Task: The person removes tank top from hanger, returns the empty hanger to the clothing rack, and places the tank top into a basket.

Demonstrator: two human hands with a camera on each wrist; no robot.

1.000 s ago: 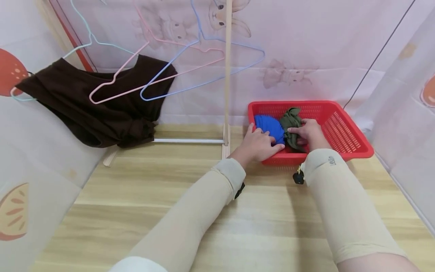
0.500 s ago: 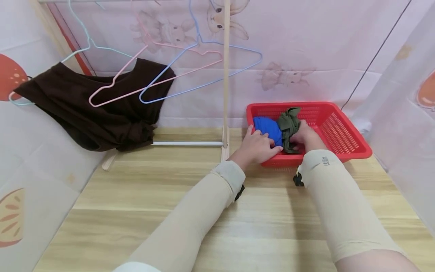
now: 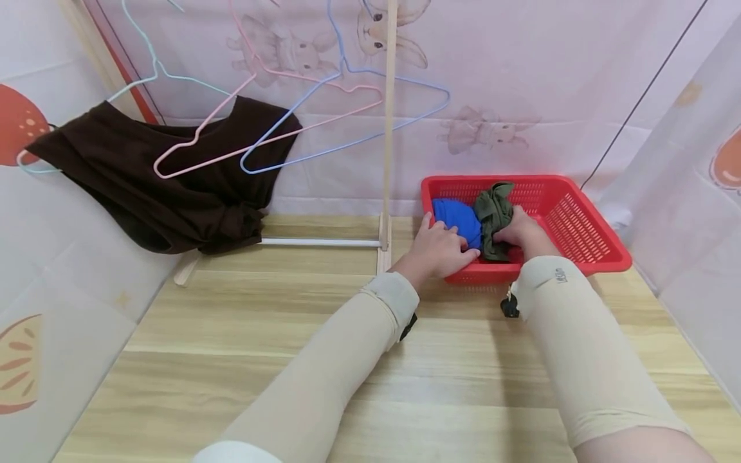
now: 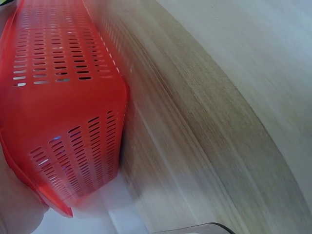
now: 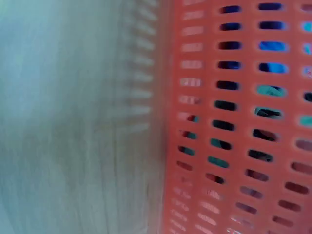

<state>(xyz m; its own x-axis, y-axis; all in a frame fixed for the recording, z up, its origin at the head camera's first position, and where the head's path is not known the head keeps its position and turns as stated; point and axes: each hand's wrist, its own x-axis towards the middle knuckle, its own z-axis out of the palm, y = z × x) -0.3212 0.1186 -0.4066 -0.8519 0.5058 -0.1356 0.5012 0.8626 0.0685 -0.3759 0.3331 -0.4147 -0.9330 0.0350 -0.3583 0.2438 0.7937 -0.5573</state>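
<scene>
In the head view a red plastic basket (image 3: 579,265) stands at the back right, holding a bunched blue cloth (image 3: 456,217) and a crumpled dark green cloth (image 3: 493,209). My left hand (image 3: 437,252) grips the basket's near left corner, its fingers bent over the rim beside the blue cloth. Inside the basket my right hand (image 3: 523,231) holds the green cloth from its right side; some fingertips are hidden. The left wrist view shows the basket's outer wall (image 4: 63,107) with part of a hand at the rim. Through the slots in the right wrist view, blue and green cloth show.
A dark brown garment (image 3: 173,173) hangs on a mint hanger (image 3: 155,67) at left. A pink hanger (image 3: 257,145) and a blue hanger (image 3: 347,138) hang beside it, near the rack's wooden post (image 3: 389,128). Everything stands over a wood-grain table (image 3: 231,334).
My right hand has moved slightly left and deeper into the basket against the green cloth, its thumb now less visible. My left hand stays at the corner.
</scene>
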